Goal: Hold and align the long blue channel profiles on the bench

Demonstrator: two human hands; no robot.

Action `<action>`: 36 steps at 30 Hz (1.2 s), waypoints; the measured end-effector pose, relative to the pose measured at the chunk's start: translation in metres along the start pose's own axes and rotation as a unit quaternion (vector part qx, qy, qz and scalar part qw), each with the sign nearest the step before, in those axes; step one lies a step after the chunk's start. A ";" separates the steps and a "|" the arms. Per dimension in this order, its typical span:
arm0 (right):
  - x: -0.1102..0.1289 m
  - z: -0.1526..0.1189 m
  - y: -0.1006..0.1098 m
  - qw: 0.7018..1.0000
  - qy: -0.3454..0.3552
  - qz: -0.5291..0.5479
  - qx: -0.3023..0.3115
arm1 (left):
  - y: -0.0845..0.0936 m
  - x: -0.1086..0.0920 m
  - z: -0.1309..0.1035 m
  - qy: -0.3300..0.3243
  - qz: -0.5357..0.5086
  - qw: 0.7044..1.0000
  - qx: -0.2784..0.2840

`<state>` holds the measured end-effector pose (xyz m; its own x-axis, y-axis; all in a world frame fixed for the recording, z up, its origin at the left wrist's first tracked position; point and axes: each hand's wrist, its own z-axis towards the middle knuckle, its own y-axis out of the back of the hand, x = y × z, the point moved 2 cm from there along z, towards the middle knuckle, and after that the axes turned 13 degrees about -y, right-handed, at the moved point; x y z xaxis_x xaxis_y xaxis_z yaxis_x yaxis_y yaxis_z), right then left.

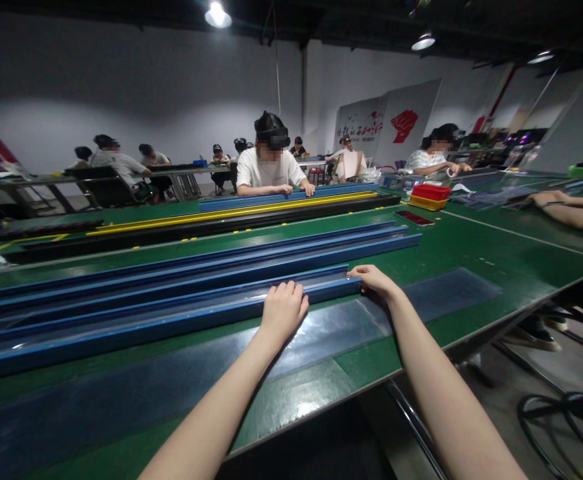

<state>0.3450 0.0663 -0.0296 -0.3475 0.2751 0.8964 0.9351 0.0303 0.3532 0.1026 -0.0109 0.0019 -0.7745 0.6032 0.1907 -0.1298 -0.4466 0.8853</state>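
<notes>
A long blue U-shaped channel (136,335) lies open side up on the green table in front of me. My left hand (285,308) rests over its near wall, fingers curled into the trough close to the right end. At that right end, my right hand (375,280) grips the channel's tip between thumb and fingers; any small part inside the grip is hidden. Clear film or sheet glints inside the trough. Under my forearms a long transparent plastic strip (181,377) lies flat along the table's near side.
More blue channels (321,250) lie parallel just beyond. Farther back are a yellow strip (251,212), black strips (216,227), a phone (415,218) and stacked red and yellow bins (428,197). A co-worker (274,163) sits opposite; another person's arms (571,207) rest at right.
</notes>
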 end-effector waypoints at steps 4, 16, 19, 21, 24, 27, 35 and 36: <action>0.000 0.000 0.000 1.000 -0.003 0.000 0.000 | -0.001 0.000 0.000 -0.001 0.004 1.000 0.000; 0.002 -0.002 -0.001 1.000 -0.008 -0.004 -0.005 | -0.001 0.001 0.000 -0.002 0.007 1.000 -0.003; 0.002 -0.003 -0.001 1.000 -0.010 -0.006 -0.007 | -0.001 0.001 0.000 -0.001 0.004 1.000 -0.002; 0.002 -0.004 -0.002 1.000 -0.011 -0.008 -0.009 | 0.000 0.001 0.000 0.000 0.001 1.000 -0.001; 0.004 -0.004 -0.003 1.000 -0.012 -0.011 -0.011 | 0.000 0.001 0.000 0.002 -0.002 1.000 0.004; 0.005 -0.005 -0.003 1.000 -0.013 -0.016 -0.012 | 0.000 0.001 0.000 0.002 0.000 1.000 0.011; 0.006 -0.006 -0.003 0.999 -0.020 -0.026 -0.022 | -0.002 0.001 0.000 -0.001 -0.003 1.000 0.011; 0.006 -0.006 -0.003 0.999 -0.020 -0.027 -0.024 | -0.002 0.001 0.000 0.000 -0.004 1.000 0.011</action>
<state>0.3396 0.0618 -0.0235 -0.3934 0.3126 0.8646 0.9104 0.0010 0.4138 0.1020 -0.0092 0.0003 -0.7731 0.6073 0.1832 -0.1227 -0.4265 0.8961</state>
